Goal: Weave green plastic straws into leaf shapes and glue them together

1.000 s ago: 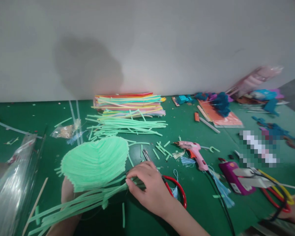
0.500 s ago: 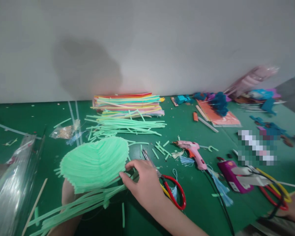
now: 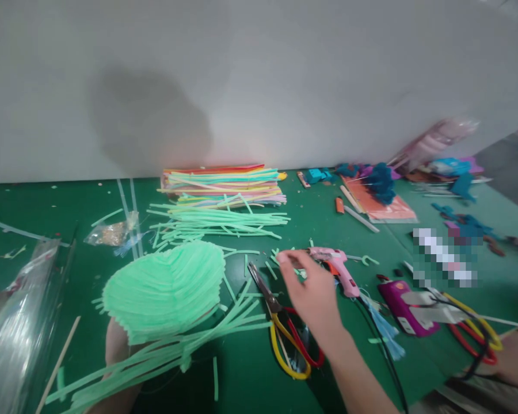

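The leaf [image 3: 164, 287] is left of centre, above the left hand [image 3: 118, 339], whose grip is hidden. Strips [image 3: 186, 349] stretch below. Right of centre, the right hand [image 3: 311, 290] is curled by the glue gun [image 3: 344, 270]; any pinch, I cannot tell. Scissors [image 3: 271, 303] lie beside it.

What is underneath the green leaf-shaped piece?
Part of the left hand shows beneath the leaf-shaped piece, at its near edge, with long green strips crossing in front. The piece covers the fingers, so their grip cannot be seen. Anything else beneath it is hidden.
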### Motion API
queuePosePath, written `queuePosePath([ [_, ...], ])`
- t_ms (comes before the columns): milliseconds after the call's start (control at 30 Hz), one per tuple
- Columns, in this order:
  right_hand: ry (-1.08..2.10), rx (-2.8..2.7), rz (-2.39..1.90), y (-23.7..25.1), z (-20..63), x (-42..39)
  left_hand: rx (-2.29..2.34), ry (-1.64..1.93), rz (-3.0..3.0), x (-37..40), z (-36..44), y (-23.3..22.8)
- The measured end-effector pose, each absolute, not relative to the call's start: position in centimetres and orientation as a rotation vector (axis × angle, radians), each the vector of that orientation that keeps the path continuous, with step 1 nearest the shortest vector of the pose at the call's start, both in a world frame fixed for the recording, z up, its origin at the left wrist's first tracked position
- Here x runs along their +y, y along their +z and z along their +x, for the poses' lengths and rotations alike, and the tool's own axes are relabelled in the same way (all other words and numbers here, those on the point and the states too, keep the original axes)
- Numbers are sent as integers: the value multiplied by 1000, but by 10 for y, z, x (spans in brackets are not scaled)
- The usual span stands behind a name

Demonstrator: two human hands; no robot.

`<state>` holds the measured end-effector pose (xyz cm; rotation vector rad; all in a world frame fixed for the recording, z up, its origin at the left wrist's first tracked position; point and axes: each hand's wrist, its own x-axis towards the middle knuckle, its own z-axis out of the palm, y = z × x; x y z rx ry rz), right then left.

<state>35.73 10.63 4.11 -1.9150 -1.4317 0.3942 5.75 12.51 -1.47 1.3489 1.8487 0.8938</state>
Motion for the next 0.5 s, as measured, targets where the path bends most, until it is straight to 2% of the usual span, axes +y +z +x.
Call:
queuePosePath([
  [233, 1, -1353, -2361, 22, 461, 86, 1870, 861, 1441, 129, 64, -10],
  [367, -205, -1376, -2657, 2, 475, 72, 1846, 885, 1477, 129, 75, -4],
  [500, -177, -1343, -2761, -11, 470, 74, 1856, 945, 1364, 124, 85, -6],
])
